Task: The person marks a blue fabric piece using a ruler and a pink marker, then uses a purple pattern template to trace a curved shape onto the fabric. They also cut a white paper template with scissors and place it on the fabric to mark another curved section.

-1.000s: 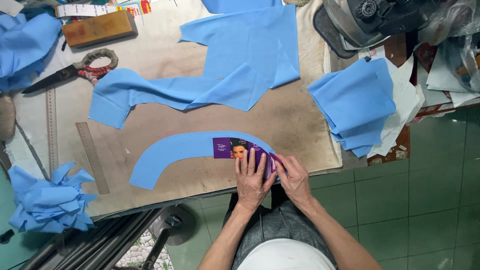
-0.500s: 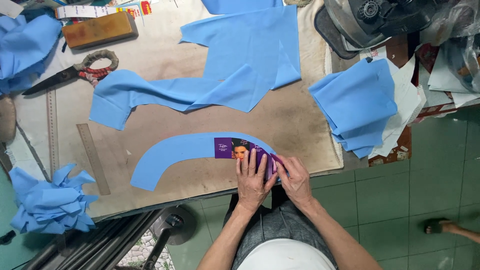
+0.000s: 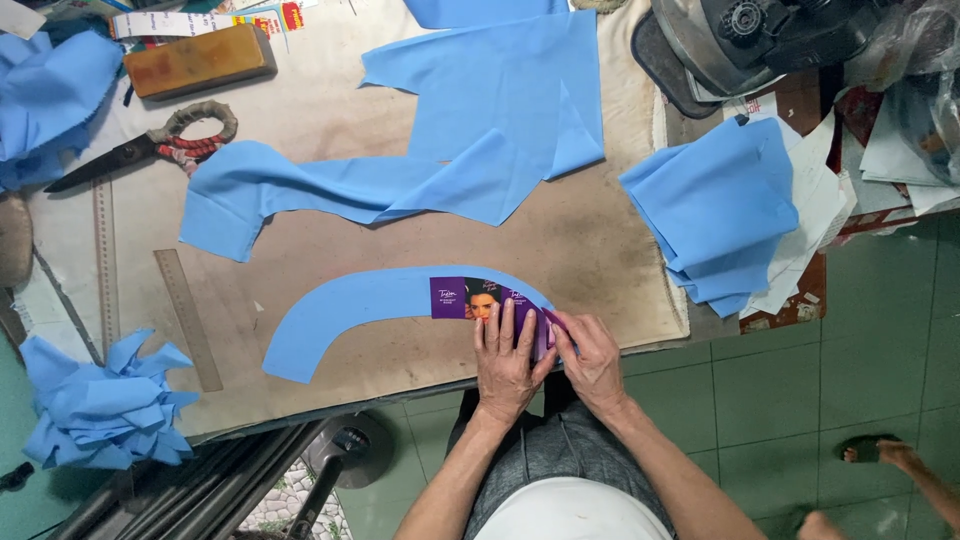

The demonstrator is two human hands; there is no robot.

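Worn tan board forms the cutting table (image 3: 600,250), the landmark for all else, and nearly everything on it is light blue cloth. Largest is the big offcut of blue fabric (image 3: 450,140) spread across the middle of the table, with a stack of folded blue pieces (image 3: 715,210) at the table's right edge and a crumpled heap of blue scraps (image 3: 100,410) off its lower left corner. Near the front edge lies the curved, already cut blue fabric strip (image 3: 350,310); a purple printed card template (image 3: 465,298) sits on its right end. The left hand (image 3: 508,360) lies flat, fingers spread, pressing card and cloth down, while the right hand (image 3: 590,365) pinches the strip's right tip, so the shape looks cut out and its end appears to be what is left to work. Black-bladed scissors (image 3: 140,148) with wrapped handles lie near the table's upper left, a wooden ruler (image 3: 185,315) along its left side; neither blocks the hands.
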